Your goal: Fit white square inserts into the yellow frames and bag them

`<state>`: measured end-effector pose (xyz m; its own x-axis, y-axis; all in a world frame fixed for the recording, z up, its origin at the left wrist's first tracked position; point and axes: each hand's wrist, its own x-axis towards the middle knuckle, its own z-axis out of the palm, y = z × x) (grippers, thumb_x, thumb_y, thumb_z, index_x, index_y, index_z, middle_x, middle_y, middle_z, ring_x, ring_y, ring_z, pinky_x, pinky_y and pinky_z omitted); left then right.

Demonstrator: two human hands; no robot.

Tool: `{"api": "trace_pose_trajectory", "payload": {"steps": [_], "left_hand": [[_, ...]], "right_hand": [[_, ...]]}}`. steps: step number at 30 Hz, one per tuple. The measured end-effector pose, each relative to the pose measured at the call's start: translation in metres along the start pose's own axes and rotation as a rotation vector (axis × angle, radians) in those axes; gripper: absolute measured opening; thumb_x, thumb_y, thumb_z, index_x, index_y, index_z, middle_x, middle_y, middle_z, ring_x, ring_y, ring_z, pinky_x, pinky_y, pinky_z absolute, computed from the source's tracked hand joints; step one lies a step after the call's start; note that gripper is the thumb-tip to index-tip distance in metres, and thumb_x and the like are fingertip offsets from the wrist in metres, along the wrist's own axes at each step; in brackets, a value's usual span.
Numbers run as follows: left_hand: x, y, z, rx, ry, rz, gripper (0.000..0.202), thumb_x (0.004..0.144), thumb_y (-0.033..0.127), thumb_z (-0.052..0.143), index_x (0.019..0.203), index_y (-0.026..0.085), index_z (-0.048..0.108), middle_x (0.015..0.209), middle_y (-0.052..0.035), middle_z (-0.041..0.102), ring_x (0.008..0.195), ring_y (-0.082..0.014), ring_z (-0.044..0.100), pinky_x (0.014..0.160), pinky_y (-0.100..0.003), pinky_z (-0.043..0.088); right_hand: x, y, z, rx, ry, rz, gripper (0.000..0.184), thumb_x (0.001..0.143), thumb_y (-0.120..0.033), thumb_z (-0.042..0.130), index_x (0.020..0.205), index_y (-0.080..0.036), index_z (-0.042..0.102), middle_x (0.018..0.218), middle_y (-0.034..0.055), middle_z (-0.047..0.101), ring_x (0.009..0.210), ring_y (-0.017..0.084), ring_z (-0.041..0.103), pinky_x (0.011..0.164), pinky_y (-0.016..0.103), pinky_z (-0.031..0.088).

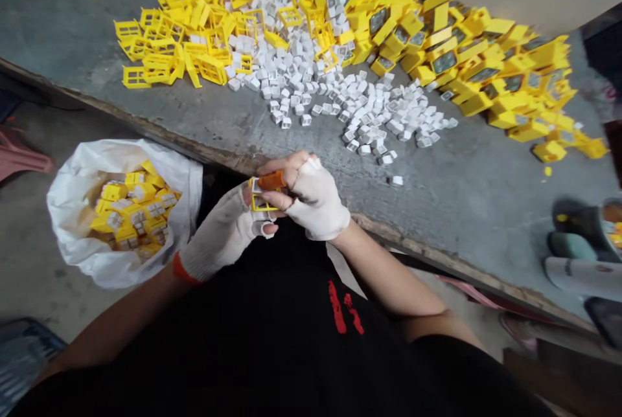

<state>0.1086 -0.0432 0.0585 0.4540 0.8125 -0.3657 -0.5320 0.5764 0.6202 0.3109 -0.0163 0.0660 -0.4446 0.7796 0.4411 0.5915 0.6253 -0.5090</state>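
Note:
Both hands wear white fingerless gloves and meet just off the table's near edge. My left hand (228, 226) is closed around a small yellow plastic frame (263, 204) with openings in it. A white piece shows at the frame's upper left. From the other side, my right hand (313, 197) pinches the same frame, its thumb across the front. An orange cover (272, 180), which looks like a finger sleeve, lies over the frame's top by the right fingers. Whether the right fingers also hold a small white cap is hidden.
On the grey table (204, 112) lie loose white caps (359, 103), yellow frames (165, 48) and a heap of yellow housings (486, 74). A white sack (72, 210) of yellow-and-white pieces stands left, below the edge. A white cylindrical item (578, 274) lies at right.

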Motion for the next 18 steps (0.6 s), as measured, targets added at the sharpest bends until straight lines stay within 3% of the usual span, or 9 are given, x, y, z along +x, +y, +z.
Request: {"api": "trace_pose_trajectory", "payload": {"steps": [4,8,13,15,18], "left_hand": [[-0.002,-0.001,-0.008,0.003,-0.042,0.006,0.039,0.092,0.049,0.096,0.118,0.023,0.084,0.103,-0.0054,0.084,0.085,-0.0234,0.081,0.063,-0.026,0.063],[0.000,0.000,-0.014,-0.017,0.030,0.032,0.043,0.088,0.051,0.098,0.117,0.022,0.084,0.107,-0.0068,0.085,0.087,-0.0232,0.082,0.065,-0.027,0.064],[0.004,0.005,-0.015,-0.041,0.152,0.043,0.047,0.081,0.049,0.101,0.113,0.019,0.083,0.108,-0.0099,0.085,0.080,-0.0214,0.079,0.061,-0.027,0.062],[0.005,0.007,-0.015,-0.034,0.178,0.046,0.045,0.079,0.045,0.100,0.112,0.019,0.083,0.103,-0.0085,0.084,0.074,-0.0192,0.075,0.059,-0.027,0.059],[0.004,0.008,-0.015,-0.018,0.184,0.056,0.044,0.079,0.044,0.100,0.110,0.019,0.082,0.102,-0.0085,0.083,0.073,-0.0194,0.074,0.058,-0.027,0.057]], "right_hand": [[0.001,0.001,0.001,0.074,-0.013,-0.029,0.038,0.117,-0.053,0.060,0.110,-0.028,0.088,0.117,0.0066,0.087,0.104,0.026,0.074,0.103,0.046,0.054],[0.018,0.020,-0.011,0.086,-0.126,-0.072,0.042,0.118,-0.057,0.056,0.122,-0.029,0.088,0.127,0.0069,0.086,0.113,0.027,0.076,0.104,0.047,0.058],[0.068,0.071,-0.027,-0.554,-0.200,0.363,0.031,0.112,-0.031,0.058,0.131,-0.025,0.083,0.136,0.0143,0.082,0.137,0.040,0.066,0.116,0.065,0.047],[0.088,0.081,-0.026,-0.681,-0.306,0.406,0.030,0.110,-0.030,0.060,0.129,-0.022,0.082,0.134,0.0167,0.082,0.139,0.043,0.063,0.117,0.067,0.043],[0.104,0.080,-0.023,-0.698,-0.382,0.425,0.029,0.107,-0.032,0.062,0.122,-0.020,0.083,0.126,0.0160,0.084,0.131,0.040,0.068,0.117,0.065,0.042]]}}
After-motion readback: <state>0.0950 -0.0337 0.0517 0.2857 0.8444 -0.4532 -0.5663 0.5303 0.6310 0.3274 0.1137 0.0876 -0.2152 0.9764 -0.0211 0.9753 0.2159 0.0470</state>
